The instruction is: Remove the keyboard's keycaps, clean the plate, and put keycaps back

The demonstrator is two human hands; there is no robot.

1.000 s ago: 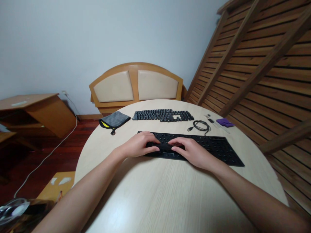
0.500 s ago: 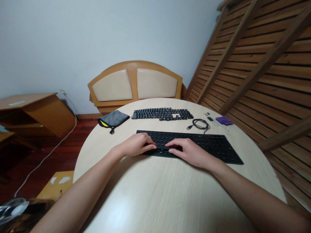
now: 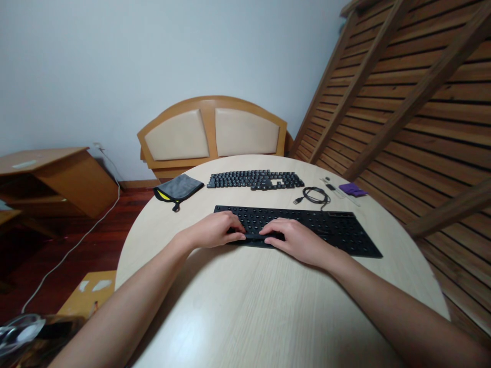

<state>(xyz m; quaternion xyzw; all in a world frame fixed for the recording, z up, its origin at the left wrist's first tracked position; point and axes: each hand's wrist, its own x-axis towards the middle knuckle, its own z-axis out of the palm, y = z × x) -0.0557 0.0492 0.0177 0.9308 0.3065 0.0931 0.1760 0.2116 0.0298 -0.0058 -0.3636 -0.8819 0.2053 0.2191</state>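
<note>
A black keyboard base with most of its keycaps off lies on the round table, its cable attached at the back edge. Over its front edge, a long black space bar spans the gap between my two hands. My left hand pinches the bar's left end between thumb and fingers. At the right end, my right hand grips it the same way, thumb in front and index finger behind. Part of the base is hidden under both hands. Loose black keycaps are laid out in keyboard order farther back.
A coiled USB cable lies behind the base. To its right are a purple cloth and small thin tools. A grey cloth with a yellow underside is at the table's left. A slatted wooden panel leans close on the right.
The space bar has tilted slightly and sits closer against the keyboard base, with less of a gap showing under it. Both hands keep nearly the same place.
</note>
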